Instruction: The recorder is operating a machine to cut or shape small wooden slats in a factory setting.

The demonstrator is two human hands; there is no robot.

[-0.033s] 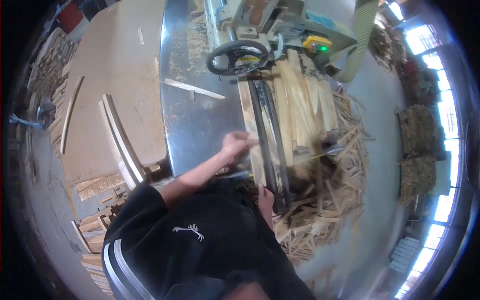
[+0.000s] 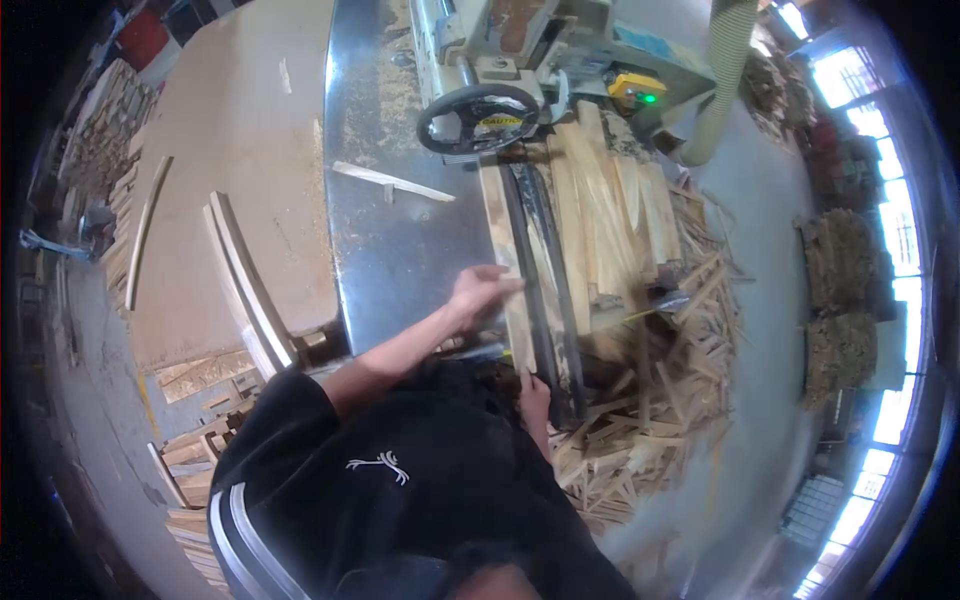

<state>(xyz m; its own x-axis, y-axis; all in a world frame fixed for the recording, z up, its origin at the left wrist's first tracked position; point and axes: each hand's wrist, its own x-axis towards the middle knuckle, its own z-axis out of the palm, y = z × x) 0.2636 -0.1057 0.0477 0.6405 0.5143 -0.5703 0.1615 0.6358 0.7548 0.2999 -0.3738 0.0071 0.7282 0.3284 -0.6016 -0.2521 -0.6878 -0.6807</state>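
The big plywood sheet [image 2: 235, 180] lies flat well off to the left of the fingers, with two curved wooden strips [image 2: 245, 285] resting along its near edge, out of the way. Just beside it runs the steel counter [image 2: 400, 250] of the saw machine [image 2: 540, 40], dusted with sawdust at the far end, where a black handwheel [image 2: 478, 118] stands well beyond the fingers. A thin offcut [image 2: 390, 181] lies loose on the steel, ahead of the left hand. To the right of the fingers, a heap of cut sticks [image 2: 640, 400] spills from the counter's edge down to the floor, seemingly where finished pieces drop.

The long wooden board [image 2: 508, 260] lies lengthwise along the counter's right side, pointing toward the machine. The left hand [image 2: 478, 295] rests on its near part, fingers [image 2: 503, 285] spread and pressing flat on the wood, probably to keep it down and straight. The right hand [image 2: 535, 398] sits lower, at the board's near end, fingers curled closed around the end as if to push; how firmly it grips I cannot tell, since the dark sleeve [image 2: 400, 470] hides part of it.
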